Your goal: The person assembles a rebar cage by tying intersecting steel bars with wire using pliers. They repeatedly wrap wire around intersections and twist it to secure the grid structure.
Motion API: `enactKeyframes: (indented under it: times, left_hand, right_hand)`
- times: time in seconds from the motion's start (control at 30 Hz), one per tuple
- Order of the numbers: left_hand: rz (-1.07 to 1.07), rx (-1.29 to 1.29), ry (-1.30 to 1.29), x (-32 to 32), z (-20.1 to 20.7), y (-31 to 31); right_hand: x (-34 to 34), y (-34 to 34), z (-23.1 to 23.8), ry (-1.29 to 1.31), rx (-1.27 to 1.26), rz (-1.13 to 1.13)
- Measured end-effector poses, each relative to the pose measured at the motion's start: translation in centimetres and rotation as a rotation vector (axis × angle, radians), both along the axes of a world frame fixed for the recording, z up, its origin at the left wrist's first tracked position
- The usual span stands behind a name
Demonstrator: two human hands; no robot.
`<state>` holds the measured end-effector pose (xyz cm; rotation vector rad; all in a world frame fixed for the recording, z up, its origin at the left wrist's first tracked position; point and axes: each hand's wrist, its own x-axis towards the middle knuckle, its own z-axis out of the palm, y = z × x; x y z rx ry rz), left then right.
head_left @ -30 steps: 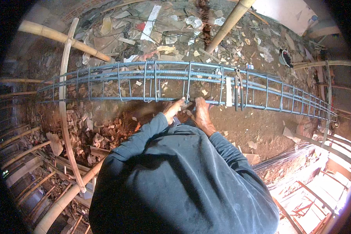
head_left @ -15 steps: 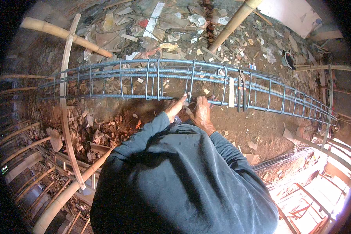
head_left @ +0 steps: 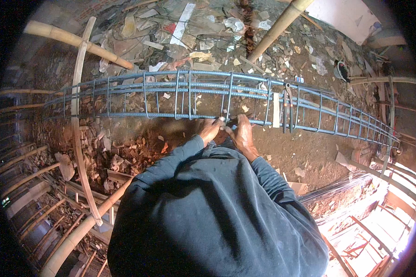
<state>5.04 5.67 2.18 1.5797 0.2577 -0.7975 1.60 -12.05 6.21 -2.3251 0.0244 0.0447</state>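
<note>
A long rebar cage point(head_left: 205, 85) of bluish steel bars and square stirrups stretches across the view in front of me. My left hand point(head_left: 211, 129) is closed at its near lower bar, thumb and fingers pressed together where a stirrup meets the bar. Close beside it, my right hand point(head_left: 242, 135) bends its fingers around the same bar, with the fingertips partly hidden. Any tie wire between the hands is too small to make out. A pair of pincers point(head_left: 288, 111) with dark handles hangs on the cage to the right, beside a pale wooden strip point(head_left: 276, 111).
An upright wooden batten point(head_left: 76, 74) crosses the cage's left part. Bamboo poles point(head_left: 279, 30) slant in at the top and at lower left point(head_left: 85, 228). Rubble and scraps point(head_left: 203, 44) litter the ground beyond the cage. Thin rods point(head_left: 337, 187) lie at lower right.
My left thumb has come down from pointing up over the bar and now presses at the stirrup joint. The right hand has shifted slightly, and the cage has moved a little.
</note>
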Motion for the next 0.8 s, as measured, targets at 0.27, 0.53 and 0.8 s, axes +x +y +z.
enactKeyframes:
  times: [0.27, 0.53, 0.8]
  left_hand:
    - [0.163, -0.256, 0.457, 0.9, 3.4, 0.5]
    - [0.282, -0.294, 0.560, 0.8, 1.9, 0.2]
    - [0.489, -0.361, 0.569, 0.7, 2.1, -1.9]
  right_hand:
    - [0.5, -0.7, 1.2, 0.127, 0.124, -0.010]
    - [-0.1, -1.3, -0.3, 0.034, 0.170, 0.027]
    - [-1.4, -0.1, 0.3, -0.230, 0.099, 0.013]
